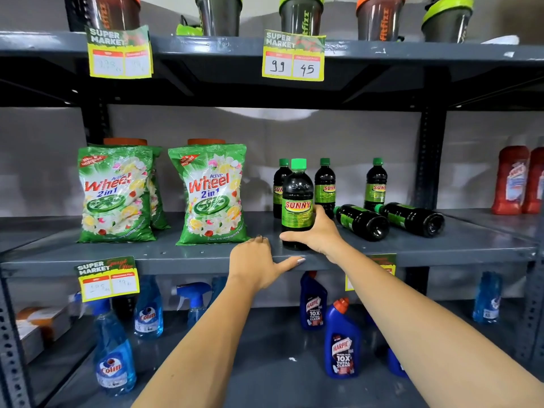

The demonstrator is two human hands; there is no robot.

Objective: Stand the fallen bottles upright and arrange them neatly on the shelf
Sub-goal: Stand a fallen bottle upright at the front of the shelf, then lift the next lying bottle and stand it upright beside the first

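An upright dark Sunny bottle (298, 201) with a green cap stands at the front of the middle shelf (182, 254), and my right hand (318, 231) is wrapped around its lower half. Behind it three more Sunny bottles stand upright: one at the left (279, 184), one in the middle (326, 184), one at the right (376, 184). Two Sunny bottles lie on their sides to the right, one nearer (362, 220) and one farther right (412, 217), caps pointing left. My left hand (259, 260) rests flat on the shelf's front edge, holding nothing.
Two green Wheel detergent bags (114, 195) (212, 195) stand left of the bottles. Red bottles (512, 181) sit at the far right. Shaker cups (300, 13) line the top shelf. Blue Colin sprays (114, 354) and Harpic bottles (343, 343) fill the lower shelf.
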